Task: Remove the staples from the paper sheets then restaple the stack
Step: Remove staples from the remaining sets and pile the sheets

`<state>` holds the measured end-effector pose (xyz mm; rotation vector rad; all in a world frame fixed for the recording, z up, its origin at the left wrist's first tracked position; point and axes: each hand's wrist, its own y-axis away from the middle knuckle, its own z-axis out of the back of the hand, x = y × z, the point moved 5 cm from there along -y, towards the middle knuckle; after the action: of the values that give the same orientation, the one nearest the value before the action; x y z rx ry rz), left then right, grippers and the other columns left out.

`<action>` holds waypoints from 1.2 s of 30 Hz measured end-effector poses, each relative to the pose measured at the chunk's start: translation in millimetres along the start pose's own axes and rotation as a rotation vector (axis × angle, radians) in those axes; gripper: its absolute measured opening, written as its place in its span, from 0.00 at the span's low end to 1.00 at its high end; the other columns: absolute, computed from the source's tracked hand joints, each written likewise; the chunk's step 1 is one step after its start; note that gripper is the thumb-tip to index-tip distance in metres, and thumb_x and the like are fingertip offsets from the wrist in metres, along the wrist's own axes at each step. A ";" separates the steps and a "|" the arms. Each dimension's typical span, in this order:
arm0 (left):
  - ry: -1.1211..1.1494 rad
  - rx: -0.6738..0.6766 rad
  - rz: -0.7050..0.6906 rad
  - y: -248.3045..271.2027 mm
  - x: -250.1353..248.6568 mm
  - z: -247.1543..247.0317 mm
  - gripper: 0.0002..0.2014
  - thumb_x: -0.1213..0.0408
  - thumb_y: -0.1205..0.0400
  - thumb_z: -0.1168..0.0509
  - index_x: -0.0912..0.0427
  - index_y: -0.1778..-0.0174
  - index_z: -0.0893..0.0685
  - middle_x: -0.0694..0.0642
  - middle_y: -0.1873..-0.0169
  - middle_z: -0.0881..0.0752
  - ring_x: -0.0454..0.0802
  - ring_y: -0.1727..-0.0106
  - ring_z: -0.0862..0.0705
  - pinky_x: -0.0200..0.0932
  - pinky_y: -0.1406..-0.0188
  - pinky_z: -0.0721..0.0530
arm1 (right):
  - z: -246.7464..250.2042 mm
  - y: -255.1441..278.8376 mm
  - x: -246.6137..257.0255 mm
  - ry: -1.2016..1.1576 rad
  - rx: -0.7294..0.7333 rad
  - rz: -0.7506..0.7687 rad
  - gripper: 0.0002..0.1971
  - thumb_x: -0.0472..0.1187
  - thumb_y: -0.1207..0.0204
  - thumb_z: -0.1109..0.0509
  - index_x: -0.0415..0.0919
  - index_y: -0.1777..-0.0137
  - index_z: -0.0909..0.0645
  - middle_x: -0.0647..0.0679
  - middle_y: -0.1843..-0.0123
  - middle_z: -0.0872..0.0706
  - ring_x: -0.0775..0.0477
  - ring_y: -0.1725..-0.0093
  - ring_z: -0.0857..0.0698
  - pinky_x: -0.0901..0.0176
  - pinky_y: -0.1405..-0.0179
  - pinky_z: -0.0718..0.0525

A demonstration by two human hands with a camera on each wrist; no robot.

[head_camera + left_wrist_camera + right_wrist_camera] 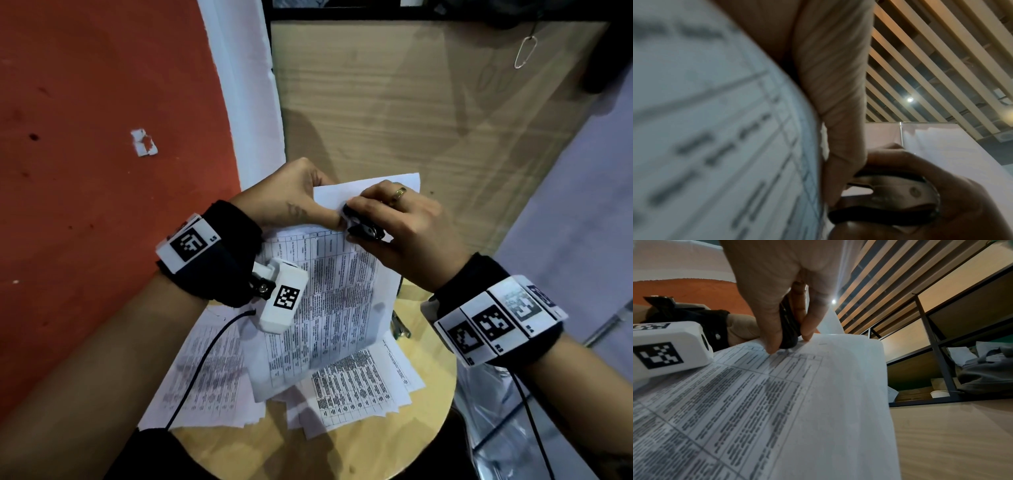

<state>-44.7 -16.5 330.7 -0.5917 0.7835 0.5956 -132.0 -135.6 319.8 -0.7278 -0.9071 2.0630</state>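
- Nearest lay loose white printed sheets (pixel 359 394), spread over a round pale wooden table (pixel 394 455).
- Above them, the left hand (pixel 291 198) pinched the far corner of a raised stapled stack of white table-printed paper (pixel 329 301).
- The right hand (pixel 400 226) was curled around a black-and-metal staple remover (pixel 363 228), its tip at that same corner, just right of the left thumb.
- A metal stapler (pixel 400 327) showed at the stack's right edge.

You see a round wooden table (pixel 370 448) beside an orange wall (pixel 102 137) with a torn paper scrap (pixel 144 143) stuck on it. Ahead stands a wooden panel (pixel 411 113), a metal clip (pixel 524 52) hanging near its top.
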 end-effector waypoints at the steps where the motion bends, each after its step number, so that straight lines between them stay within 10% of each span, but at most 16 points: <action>1: 0.015 0.004 0.002 -0.2 0.8 0.6 0.20 0.61 0.41 0.22 0.74 0.63 0.12 0.57 0.71 0.22 0.46 0.67 0.26 0.43 0.65 0.30 | 0.1 -0.6 0.0 0.000 -0.004 -0.002 0.12 0.37 0.32 0.23 0.32 0.50 0.14 0.39 0.56 0.14 0.36 0.60 0.14 0.50 0.72 0.16; 8: 0.145 0.053 0.005 0.7 3.3 -0.2 0.07 0.72 0.35 0.22 0.67 0.65 0.12 0.48 0.75 0.16 0.39 0.72 0.21 0.30 0.71 0.24 | 2.6 -2.4 1.1 -0.034 -0.064 -0.037 0.10 0.40 0.30 0.24 0.33 0.54 0.13 0.41 0.59 0.14 0.39 0.65 0.14 0.52 0.75 0.17; 17: 0.332 0.001 -0.068 0.3 11.3 2.2 0.20 0.59 0.36 0.22 0.69 0.53 0.11 0.64 0.56 0.11 0.51 0.56 0.15 0.42 0.54 0.17 | 7.8 1.8 -9.0 -0.282 -0.162 -0.278 0.16 0.47 0.33 0.21 0.39 0.49 0.12 0.47 0.54 0.12 0.48 0.56 0.13 0.49 0.60 0.15; 23: 0.380 0.008 -0.108 1.3 8.7 3.5 0.23 0.56 0.37 0.19 0.68 0.53 0.11 0.66 0.54 0.11 0.56 0.54 0.14 0.48 0.48 0.17 | 10.3 2.7 -12.3 -0.486 -0.207 -0.347 0.17 0.41 0.38 0.18 0.38 0.50 0.14 0.50 0.54 0.15 0.61 0.53 0.16 0.75 0.53 0.21; 29: 0.343 -0.045 -0.171 3.6 4.7 3.6 0.11 0.70 0.29 0.27 0.71 0.53 0.13 0.60 0.59 0.12 0.52 0.55 0.15 0.44 0.52 0.18 | 12.3 2.9 -15.5 -0.563 -0.242 -0.382 0.18 0.40 0.39 0.17 0.41 0.49 0.15 0.47 0.53 0.13 0.59 0.52 0.15 0.75 0.51 0.21; 36: 0.140 -0.263 -0.186 2.7 6.3 0.4 0.16 0.54 0.38 0.25 0.65 0.71 0.17 0.53 0.73 0.23 0.43 0.70 0.25 0.39 0.69 0.31 | 6.3 2.7 -13.6 -0.395 -0.229 -0.367 0.15 0.41 0.36 0.19 0.35 0.52 0.13 0.45 0.56 0.15 0.61 0.54 0.18 0.70 0.56 0.18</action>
<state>-42.8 -12.6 325.3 -0.9457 0.7761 0.4928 -130.2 -150.1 323.9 -0.2367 -1.4015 1.8155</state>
